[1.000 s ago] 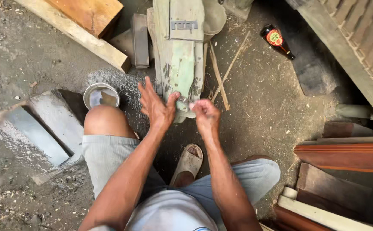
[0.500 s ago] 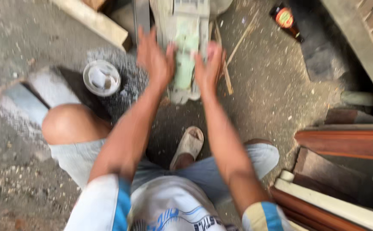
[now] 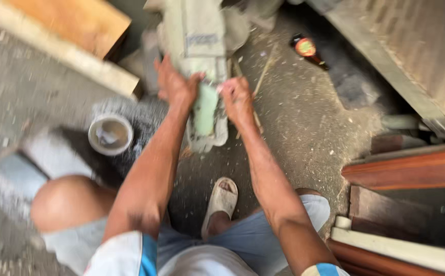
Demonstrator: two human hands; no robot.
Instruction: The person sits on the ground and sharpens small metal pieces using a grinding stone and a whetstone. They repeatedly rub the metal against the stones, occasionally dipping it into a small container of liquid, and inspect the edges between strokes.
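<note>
Pale green, chalky and rough, the slab [image 3: 204, 110] lies on the gritty floor [image 3: 304, 128] between our hands. Left hand [image 3: 175, 84] and right hand [image 3: 236, 98] press its sides; too blurry to tell the fingers' spread. A round tin [image 3: 110, 134] sits nearby.

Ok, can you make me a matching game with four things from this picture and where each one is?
Things:
1. dark bottle
2. round tin
3. sandal
4. pale green piece

Places:
A. between the left hand and right hand
B. on the person's foot
C. on the ground, top right
D. left of the left arm

Pairs: 1-C, 2-D, 3-B, 4-A
</note>
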